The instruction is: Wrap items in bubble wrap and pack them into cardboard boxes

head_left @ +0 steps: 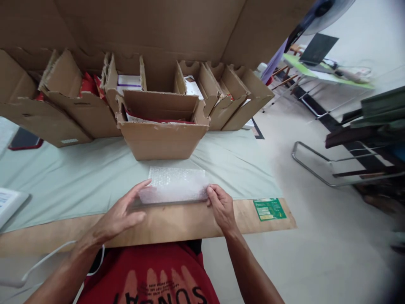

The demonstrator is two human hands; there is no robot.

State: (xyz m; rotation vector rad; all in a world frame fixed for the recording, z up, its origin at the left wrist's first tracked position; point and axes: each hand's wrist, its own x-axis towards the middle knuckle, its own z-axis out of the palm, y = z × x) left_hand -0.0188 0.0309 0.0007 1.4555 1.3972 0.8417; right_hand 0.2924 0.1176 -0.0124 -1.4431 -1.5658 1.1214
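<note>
A sheet or pouch of clear bubble wrap (177, 184) lies at the table's front edge, between my two hands. My right hand (220, 204) pinches its right end between thumb and fingers. At the left end, my left hand (125, 211) is open, thumb apart from the fingers. Its fingertips reach behind or against the wrap's left edge; whether they press on it I cannot tell. Just beyond the wrap stands a cardboard bin (163, 141) with red and white flat items inside.
Several cardboard bins (68, 114) line the back, holding packets and boxes. A dark phone-like device (25, 139) lies at the left, with a white device (11, 204) nearer. A green label (270, 209) is on the wooden edge. A white cable (47, 257) hangs front left. A metal-framed chair (316, 169) stands right.
</note>
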